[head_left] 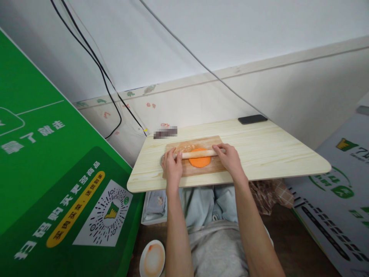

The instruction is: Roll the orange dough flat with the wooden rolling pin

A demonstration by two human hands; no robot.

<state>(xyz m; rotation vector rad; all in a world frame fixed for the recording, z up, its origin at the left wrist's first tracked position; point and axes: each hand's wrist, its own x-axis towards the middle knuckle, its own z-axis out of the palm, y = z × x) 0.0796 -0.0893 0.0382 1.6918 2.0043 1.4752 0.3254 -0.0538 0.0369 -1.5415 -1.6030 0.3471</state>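
A wooden rolling pin lies across a flat orange round of dough. Under them is a wooden cutting board, dusted with flour at its far side. My left hand holds the pin's left end, thumb and fingers closed on it. At the other end, my right hand has its fingers closed over the pin. The round rim of something shows beside my left hand, mostly hidden by it.
The board rests on a pale wooden table against the wall. A black phone lies at the far right edge. Green panels stand on the left. Below, a white bowl with orange residue sits low at the left, near a white box.
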